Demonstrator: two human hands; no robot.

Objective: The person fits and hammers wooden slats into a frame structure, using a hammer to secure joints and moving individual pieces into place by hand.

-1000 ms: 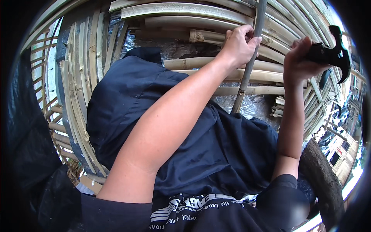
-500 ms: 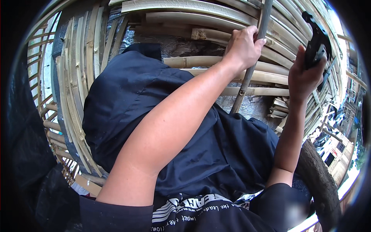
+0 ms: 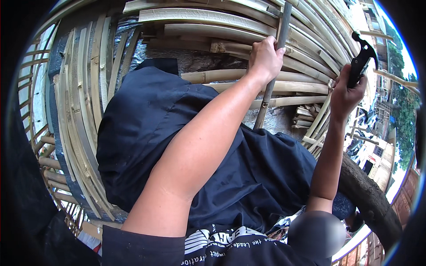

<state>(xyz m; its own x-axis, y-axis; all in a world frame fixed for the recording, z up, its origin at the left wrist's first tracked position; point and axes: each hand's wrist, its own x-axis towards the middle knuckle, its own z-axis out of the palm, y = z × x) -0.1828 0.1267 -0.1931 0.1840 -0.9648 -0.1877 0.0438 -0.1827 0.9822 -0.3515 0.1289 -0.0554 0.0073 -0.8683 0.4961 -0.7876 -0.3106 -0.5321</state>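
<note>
My left hand is closed round a slim dark grey-brown pole, gripping it near its upper part. The pole stands tilted, its top leaning right, and it crosses over pale split bamboo strips. Its lower end disappears behind my dark clothing. Out to the right, my right hand is raised and wrapped round the handle of a black claw hammer. The hammer head points upward, apart from the pole.
More bamboo strips lie lengthwise on the left. Short cut pieces are stacked right of the pole. A thick brown log runs beside my right arm. Shiny foil-like sheeting shows under the strips. Buildings and trees appear beyond.
The view has shifted, so both hands and the pole sit farther left in it. My right hand has turned the hammer a little. Both hands keep their hold.
</note>
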